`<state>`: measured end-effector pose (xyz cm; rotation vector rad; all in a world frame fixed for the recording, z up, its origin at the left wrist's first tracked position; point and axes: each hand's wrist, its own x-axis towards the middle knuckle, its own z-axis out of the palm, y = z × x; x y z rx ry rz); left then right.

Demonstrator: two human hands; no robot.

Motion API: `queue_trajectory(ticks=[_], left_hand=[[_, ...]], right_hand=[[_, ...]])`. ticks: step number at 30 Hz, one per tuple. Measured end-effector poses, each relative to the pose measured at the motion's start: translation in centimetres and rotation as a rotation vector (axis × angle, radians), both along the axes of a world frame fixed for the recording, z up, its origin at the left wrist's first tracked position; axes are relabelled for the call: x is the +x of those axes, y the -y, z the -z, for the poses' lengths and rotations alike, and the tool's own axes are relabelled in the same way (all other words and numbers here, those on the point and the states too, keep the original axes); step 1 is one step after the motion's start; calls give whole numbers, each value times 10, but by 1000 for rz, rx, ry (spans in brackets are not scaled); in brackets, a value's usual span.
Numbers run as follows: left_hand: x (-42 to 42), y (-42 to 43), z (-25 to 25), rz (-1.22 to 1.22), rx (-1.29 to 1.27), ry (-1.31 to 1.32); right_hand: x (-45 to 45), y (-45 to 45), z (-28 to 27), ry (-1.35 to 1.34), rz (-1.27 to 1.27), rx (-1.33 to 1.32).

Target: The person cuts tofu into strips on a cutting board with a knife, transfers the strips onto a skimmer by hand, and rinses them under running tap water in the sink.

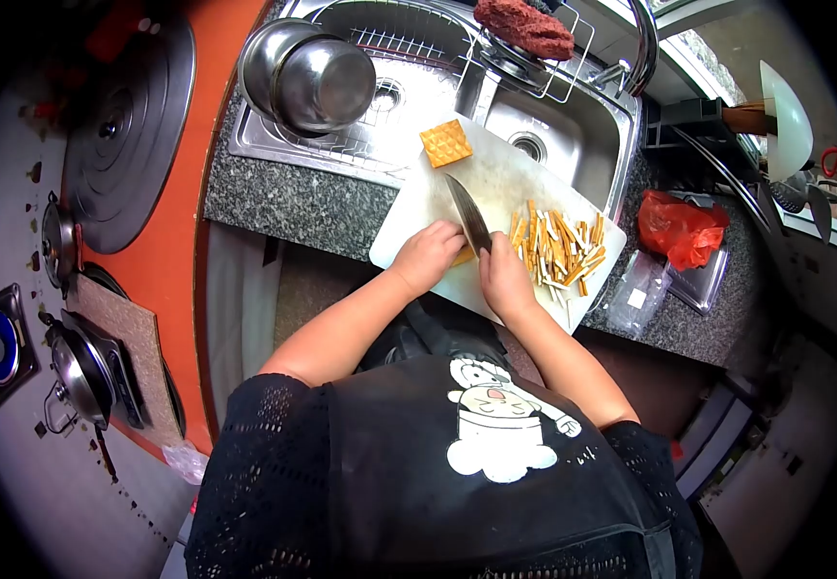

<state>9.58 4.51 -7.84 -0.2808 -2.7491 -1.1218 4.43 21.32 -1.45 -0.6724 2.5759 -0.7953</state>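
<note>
On a white cutting board [495, 152], my right hand [508, 280] grips a kitchen knife [468, 213], its dark blade pointing away from me and to the left. My left hand [426, 257] has its fingers curled against a yellow-brown piece of dried tofu [464, 256], mostly hidden beside the blade. A whole square of dried tofu [446, 144] with a crosshatched surface lies near the board's far edge. To the right of the knife spreads a pile of cut tofu strips [558, 247], brown outside and pale inside.
Beyond the board is a steel double sink [573, 145], with metal bowls [329, 84] on its left. A red plastic bag [681, 230] and a clear bag [638, 292] lie on the granite counter [288, 198] at the right. An orange surface [163, 280] with cookware stands left.
</note>
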Motion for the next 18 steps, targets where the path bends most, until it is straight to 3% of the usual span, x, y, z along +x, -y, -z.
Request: queue_trajectory(ticks=[4, 9, 14, 18], left_hand=[[3, 7, -3, 41, -49, -8], [0, 5, 0, 38, -43, -19], [1, 7, 3, 50, -28, 1], [3, 10, -2, 77, -109, -98]], right_hand=[[7, -11, -28, 89, -34, 74], [9, -8, -19, 110, -87, 197], [5, 3, 1, 17, 14, 4], [7, -2, -26, 71, -7, 40]])
